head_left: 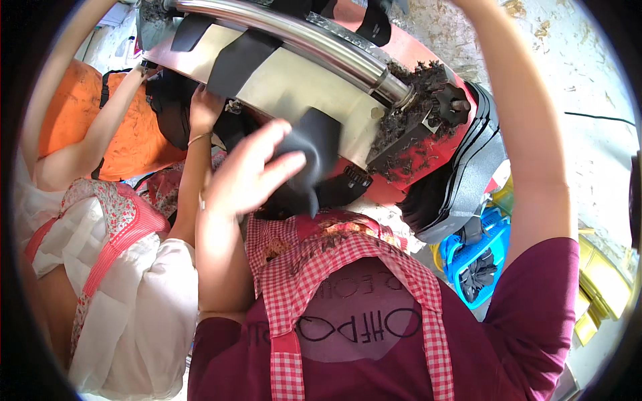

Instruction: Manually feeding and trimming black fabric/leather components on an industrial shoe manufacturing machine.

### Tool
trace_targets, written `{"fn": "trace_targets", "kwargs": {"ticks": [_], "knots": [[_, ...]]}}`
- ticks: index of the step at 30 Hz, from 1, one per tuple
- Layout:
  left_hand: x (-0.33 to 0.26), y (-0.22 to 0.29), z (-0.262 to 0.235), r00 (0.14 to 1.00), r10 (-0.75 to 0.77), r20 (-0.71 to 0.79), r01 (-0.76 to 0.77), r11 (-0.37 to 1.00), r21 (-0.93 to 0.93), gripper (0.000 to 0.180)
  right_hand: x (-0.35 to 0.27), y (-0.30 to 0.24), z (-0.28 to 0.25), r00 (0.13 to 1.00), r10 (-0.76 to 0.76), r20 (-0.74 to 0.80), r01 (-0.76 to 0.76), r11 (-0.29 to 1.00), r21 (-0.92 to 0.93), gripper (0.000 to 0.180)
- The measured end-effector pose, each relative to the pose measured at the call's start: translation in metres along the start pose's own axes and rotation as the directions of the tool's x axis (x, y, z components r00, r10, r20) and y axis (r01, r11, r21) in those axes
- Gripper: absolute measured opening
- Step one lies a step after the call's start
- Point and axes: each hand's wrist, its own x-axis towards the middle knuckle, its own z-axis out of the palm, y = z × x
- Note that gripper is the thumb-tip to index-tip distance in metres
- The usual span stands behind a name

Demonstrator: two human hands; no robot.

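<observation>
- The machine (301, 87) stood straight before the person, its metal roller (294, 33) lying across its upper edge.
- Dark strips (244, 57) hung over the roller and down the machine's flat plate.
- The left hand (251, 170) was at the machine's lower edge, fingers against a dark piece (314, 144) there.
- A stack of dark sheets (461, 180) hung off the machine's right end.
- A plastic basket (491, 250) sat below that right end, scraps (478, 274) in it.
- Left of the machine, a co-worker's hand (204, 110) reached under it.
</observation>
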Motion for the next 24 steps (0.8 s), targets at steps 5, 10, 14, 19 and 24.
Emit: {"fn": "trace_targets", "kwargs": {"ticks": [5, 10, 14, 19, 24], "knots": [[0.081, -0.009, -0.024, 0.975, -0.209, -0.075, 0.222, 0.894, 0.389, 0.051, -0.011, 0.023, 0.086, 0.858, -0.251, 0.449, 0.291, 0.957, -0.021, 0.030], [0.073, -0.012, -0.018, 0.968, 0.031, -0.251, 0.098, 0.869, 0.486, 0.049, -0.027, 0.016, 0.079, 0.846, 0.063, 0.530, -0.149, 0.982, 0.120, 0.041], [0.013, -0.057, -0.001, 0.938, -0.342, -0.061, 0.346, 0.936, 0.068, 0.029, -0.033, 0.033, 0.053, 0.921, 0.153, 0.357, -0.300, 0.865, 0.402, 0.031], [-0.019, -0.135, 0.105, 0.995, -0.096, -0.005, 0.073, 0.713, 0.697, 0.057, -0.036, -0.012, 0.001, 0.945, -0.014, 0.327, -0.217, 0.722, 0.657, 0.017], [-0.018, -0.176, 0.125, 0.964, -0.090, 0.250, -0.115, 0.707, 0.697, 0.040, -0.029, -0.027, -0.032, 0.991, -0.053, 0.126, -0.056, 0.683, 0.728, 0.024]]}}
